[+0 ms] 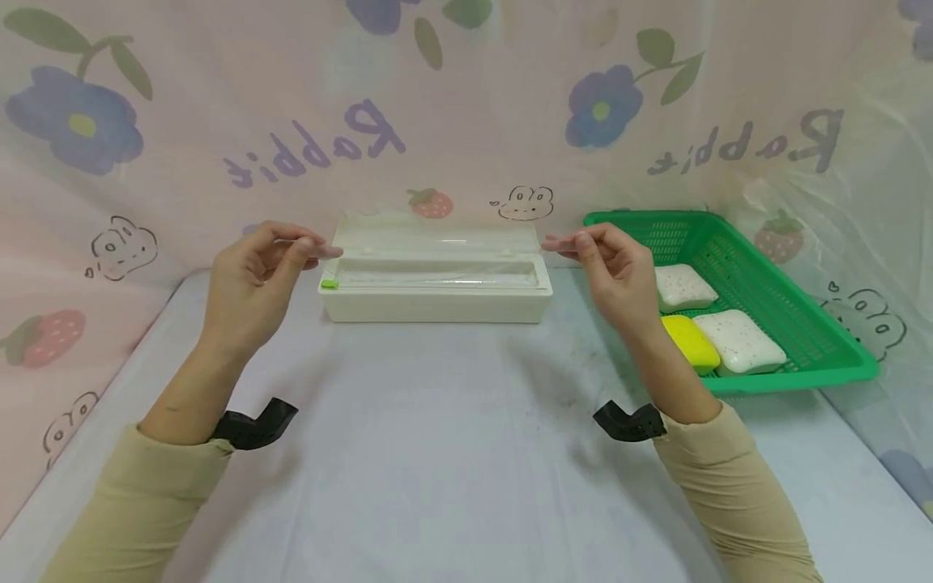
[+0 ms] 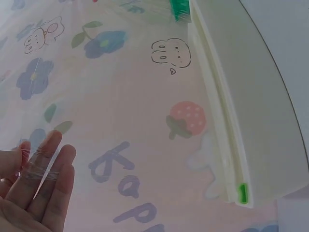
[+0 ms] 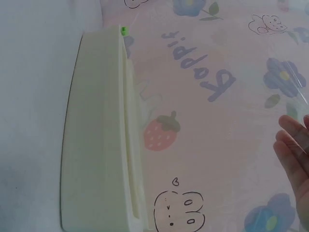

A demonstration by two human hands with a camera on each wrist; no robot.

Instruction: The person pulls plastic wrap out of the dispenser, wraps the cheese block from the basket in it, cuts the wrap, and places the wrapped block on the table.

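A long white cling film dispenser (image 1: 437, 308) stands with its lid up at the back of the table, a clear roll inside and a green slider (image 1: 330, 284) at its left end. Above its left corner my left hand (image 1: 251, 287) pinches an edge of clear cling film (image 2: 43, 171) between thumb and fingers; creases of the film cross the fingers in the left wrist view. Opposite, by the right corner, my right hand (image 1: 618, 271) pinches the other side of the film, thumb against fingers. Being transparent, most of the film's outline is hard to make out.
To the right stands a green plastic basket (image 1: 838, 376) holding two speckled white soap-like blocks (image 1: 739, 342) and a yellow one (image 1: 691, 344). A patterned pink curtain (image 1: 474, 121) hangs close behind the dispenser. White cloth (image 1: 437, 453) covers the table.
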